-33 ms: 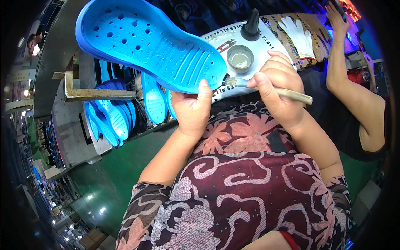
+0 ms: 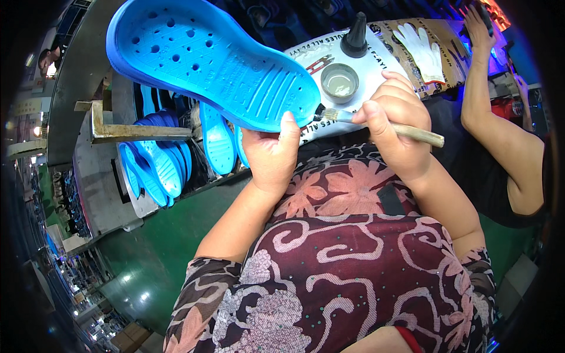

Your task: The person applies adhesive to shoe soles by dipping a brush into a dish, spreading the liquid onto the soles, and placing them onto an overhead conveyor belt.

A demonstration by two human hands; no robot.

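Note:
My left hand [image 2: 272, 154] grips the heel end of a large blue shoe sole [image 2: 235, 82], thumb on its upper face. Ridges line the heel half, and several holes pierce the broad front part at upper left. In my right hand [image 2: 400, 126] is a paintbrush [image 2: 424, 137] with a pale wooden handle, pinched near its metal band. Its dark-tipped bristles are at the rim of the sole's heel, next to my left thumb. Just beyond the brush stands a small round cup [image 2: 339, 81] with pale liquid in it.
The cup rests on a white printed sheet [image 2: 306, 53], with a black cone-shaped nozzle [image 2: 355, 42] behind it. A white glove [image 2: 422, 53] lies on brown cardboard [image 2: 393, 36]. More blue soles [image 2: 158, 167] hang at left by a metal bar [image 2: 141, 132]. A co-worker's arm [image 2: 485, 100] is at right.
My right hand and the brush have shifted very slightly to the right. The sole and my left hand look unmoved. The co-worker's hand at upper right has moved a little.

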